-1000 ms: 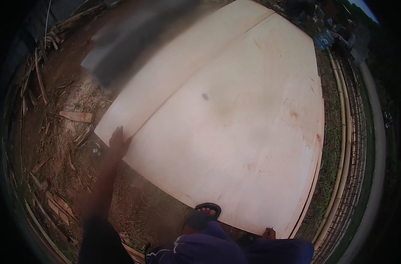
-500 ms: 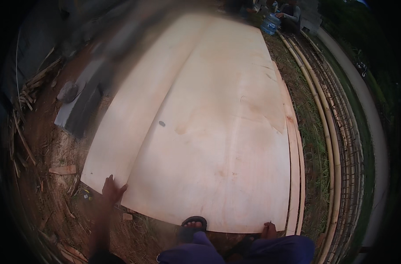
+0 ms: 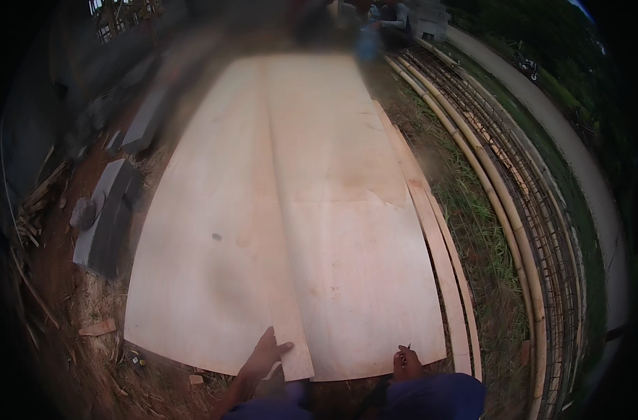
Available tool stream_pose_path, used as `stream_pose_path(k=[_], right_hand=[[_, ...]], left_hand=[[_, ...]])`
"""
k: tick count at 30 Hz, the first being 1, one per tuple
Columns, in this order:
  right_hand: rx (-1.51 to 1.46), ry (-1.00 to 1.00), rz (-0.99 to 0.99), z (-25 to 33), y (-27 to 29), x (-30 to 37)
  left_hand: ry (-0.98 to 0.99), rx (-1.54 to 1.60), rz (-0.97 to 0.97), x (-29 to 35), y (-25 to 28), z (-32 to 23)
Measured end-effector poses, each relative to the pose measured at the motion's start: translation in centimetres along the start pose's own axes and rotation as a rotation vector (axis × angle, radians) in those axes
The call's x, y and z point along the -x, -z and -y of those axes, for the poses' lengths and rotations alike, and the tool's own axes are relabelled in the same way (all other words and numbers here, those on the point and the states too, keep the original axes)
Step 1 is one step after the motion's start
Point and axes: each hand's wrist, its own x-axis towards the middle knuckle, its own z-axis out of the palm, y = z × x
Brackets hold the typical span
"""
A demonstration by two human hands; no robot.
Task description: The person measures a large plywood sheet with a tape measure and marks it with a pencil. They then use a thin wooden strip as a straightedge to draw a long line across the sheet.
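A large pale plywood sheet [image 3: 193, 280] lies in front of me. On it rests a long, narrow plywood strip [image 3: 294, 350], running away from me along the middle. My left hand [image 3: 263, 355] grips the strip near its close end, thumb over its left edge and index finger stretched forward. To the right, my right hand [image 3: 406, 365] rests at the near edge of the sheet with its fingers curled. A small, thin dark object sticks up from those fingers, too small to name.
Beside the sheet's right edge lie narrow wooden boards [image 3: 448, 308]. Beyond are bamboo poles [image 3: 504, 196] and steel rebar cages [image 3: 543, 210]. Grey blocks [image 3: 102, 231] stand on the left, with scrap wood [image 3: 97, 327] on the soil. A person [image 3: 394, 21] sits at the far end.
My left hand and the strip have moved right across the sheet, to its middle. My right hand has come farther over the near edge. The view has shifted, and my foot no longer shows.
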Motion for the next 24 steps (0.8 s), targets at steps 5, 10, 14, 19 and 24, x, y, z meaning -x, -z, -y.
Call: stream_pose_path(k=[5, 10, 14, 19, 24], right_hand=[[-0.614, -0.278, 0.247, 3.2, -1.6, -0.9], [-0.698, -0.370, 0.532, 7.4, -2.9, -1.9], [-0.623, -0.284, 0.589, 7.0, -3.1, -1.5], [-0.411, -0.253, 0.668, 8.2, -1.5, -2.3], [-0.055, -0.222, 0.515, 6.4, 0.5, -3.1]], left_hand=[[-0.100, -0.384, 0.161, -1.0, -7.1, -0.6], [-0.180, -0.629, 0.199, -1.3, -8.7, 4.0], [-0.114, -0.707, 0.284, -0.5, -10.5, 3.9], [-0.154, -0.650, 0.343, -0.9, -10.3, 6.2], [-0.070, -0.774, 0.542, -1.2, -10.9, 5.9]])
